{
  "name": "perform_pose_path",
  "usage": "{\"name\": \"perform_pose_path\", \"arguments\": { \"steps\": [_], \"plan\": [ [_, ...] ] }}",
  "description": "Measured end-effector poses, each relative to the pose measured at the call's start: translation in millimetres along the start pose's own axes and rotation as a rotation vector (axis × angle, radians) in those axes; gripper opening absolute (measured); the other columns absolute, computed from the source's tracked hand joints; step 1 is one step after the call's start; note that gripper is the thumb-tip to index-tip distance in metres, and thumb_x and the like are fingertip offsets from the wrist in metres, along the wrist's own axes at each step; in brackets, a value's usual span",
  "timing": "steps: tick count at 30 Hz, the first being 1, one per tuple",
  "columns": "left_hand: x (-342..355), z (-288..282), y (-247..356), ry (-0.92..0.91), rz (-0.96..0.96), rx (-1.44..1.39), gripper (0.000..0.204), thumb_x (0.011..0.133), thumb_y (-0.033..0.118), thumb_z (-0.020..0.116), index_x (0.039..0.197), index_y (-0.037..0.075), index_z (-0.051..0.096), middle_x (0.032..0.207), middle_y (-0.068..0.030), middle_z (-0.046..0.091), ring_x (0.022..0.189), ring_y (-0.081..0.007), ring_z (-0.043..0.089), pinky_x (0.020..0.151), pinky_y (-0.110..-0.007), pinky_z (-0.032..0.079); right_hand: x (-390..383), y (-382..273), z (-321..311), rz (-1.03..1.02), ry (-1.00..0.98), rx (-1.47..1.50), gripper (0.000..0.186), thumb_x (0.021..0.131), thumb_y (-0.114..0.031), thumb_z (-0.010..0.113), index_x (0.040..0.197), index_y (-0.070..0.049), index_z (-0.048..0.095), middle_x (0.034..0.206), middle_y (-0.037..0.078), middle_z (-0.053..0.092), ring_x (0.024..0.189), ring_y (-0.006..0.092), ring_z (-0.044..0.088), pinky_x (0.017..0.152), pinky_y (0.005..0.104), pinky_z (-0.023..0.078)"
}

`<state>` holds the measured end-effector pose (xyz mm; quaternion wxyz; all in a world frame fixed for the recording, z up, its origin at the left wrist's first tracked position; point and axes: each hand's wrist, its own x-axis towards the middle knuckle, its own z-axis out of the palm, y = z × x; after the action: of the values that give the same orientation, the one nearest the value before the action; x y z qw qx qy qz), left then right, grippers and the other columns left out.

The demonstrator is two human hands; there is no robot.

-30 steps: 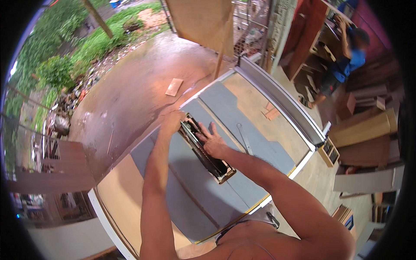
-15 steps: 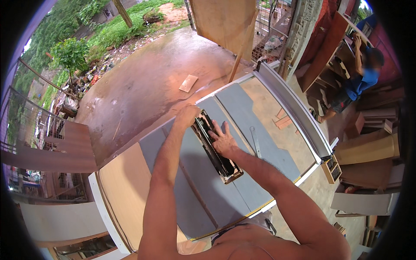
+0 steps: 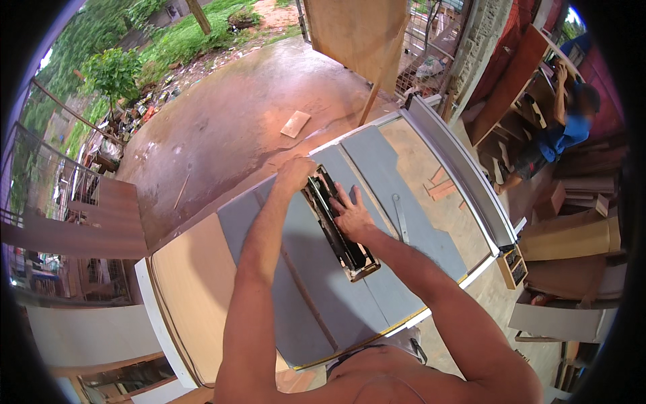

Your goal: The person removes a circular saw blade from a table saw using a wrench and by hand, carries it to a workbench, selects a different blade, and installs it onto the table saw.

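Observation:
A grey metal saw table [image 3: 269, 232] lies before me, with a long dark opening [image 3: 342, 232] in its top. Black machine parts show inside it. At the opening's far end, my left hand [image 3: 298, 173] is closed, its fingers bent down at the rim; whatever they grip is hidden. My right hand [image 3: 354, 217] reaches over the opening's right edge with fingers spread, the fingertips over the dark parts inside. To the right of that hand, a flat metal wrench [image 3: 401, 217] rests on the table top.
A light wooden panel [image 3: 192, 266] extends the table at left. A long metal fence rail [image 3: 464, 178] borders its right end. Beyond the table, a small board [image 3: 295, 124] lies on the concrete. Another person [image 3: 572, 124] works at wooden panels at the far right.
My right hand has shifted slightly over the opening. The left hand stays at its far end. The whole view has moved a little.

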<state>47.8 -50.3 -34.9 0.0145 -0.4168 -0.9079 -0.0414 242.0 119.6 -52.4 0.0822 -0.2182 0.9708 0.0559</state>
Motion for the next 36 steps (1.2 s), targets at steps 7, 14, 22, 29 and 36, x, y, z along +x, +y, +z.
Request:
{"name": "perform_pose_path", "arguments": {
  "steps": [7, 14, 22, 29, 36],
  "plan": [
    [4, 4, 3, -0.016, -0.031, 0.012, 0.014, 0.082, 0.004, 0.062, 0.091, 0.008, 0.071, 0.104, -0.0116, 0.074, 0.108, -0.0339, 0.067, 0.091, -0.046, 0.053, -3, -2, -20, 0.022, -0.103, -0.016, 0.031, 0.098, -0.033, 0.057, 0.115, -0.021, 0.080, 0.156, 0.003, 0.049, 0.159, 0.0403, 0.004, 0.120, 0.0756, 0.010],
    [5, 4, 2, -0.045, -0.024, 0.033, 0.018, 0.085, 0.002, 0.064, 0.097, 0.008, 0.075, 0.108, -0.0099, 0.074, 0.110, -0.0306, 0.067, 0.090, -0.044, 0.058, -1, -2, -2, 0.049, 0.038, 0.017, 0.031, 0.099, -0.033, 0.057, 0.118, -0.022, 0.079, 0.157, 0.002, 0.048, 0.160, 0.0398, 0.004, 0.120, 0.0750, 0.011],
    [4, -2, 5, -0.065, -0.037, 0.054, 0.016, 0.086, 0.005, 0.063, 0.095, 0.009, 0.075, 0.107, -0.0096, 0.074, 0.110, -0.0314, 0.067, 0.092, -0.044, 0.057, 2, -5, -21, 0.045, -0.165, 0.023, 0.030, 0.100, -0.033, 0.055, 0.116, -0.022, 0.078, 0.162, 0.004, 0.042, 0.160, 0.0406, 0.003, 0.119, 0.0775, 0.010],
    [0, 5, 4, 0.009, -0.043, 0.051, 0.008, 0.083, 0.006, 0.064, 0.088, 0.008, 0.070, 0.102, -0.0092, 0.073, 0.106, -0.0316, 0.067, 0.090, -0.044, 0.056, -4, -4, -12, 0.006, -0.063, 0.002, 0.029, 0.098, -0.032, 0.059, 0.113, -0.021, 0.080, 0.166, 0.005, 0.035, 0.159, 0.0429, 0.000, 0.119, 0.0769, 0.010],
    [3, 2, 8, -0.004, -0.065, 0.026, 0.009, 0.083, 0.004, 0.063, 0.086, 0.008, 0.071, 0.101, -0.0084, 0.074, 0.105, -0.0305, 0.068, 0.088, -0.042, 0.056, -2, -2, -5, -0.003, -0.078, -0.053, 0.030, 0.096, -0.033, 0.059, 0.114, -0.020, 0.080, 0.166, 0.001, 0.036, 0.159, 0.0432, -0.003, 0.119, 0.0775, 0.009]
  ]
}}
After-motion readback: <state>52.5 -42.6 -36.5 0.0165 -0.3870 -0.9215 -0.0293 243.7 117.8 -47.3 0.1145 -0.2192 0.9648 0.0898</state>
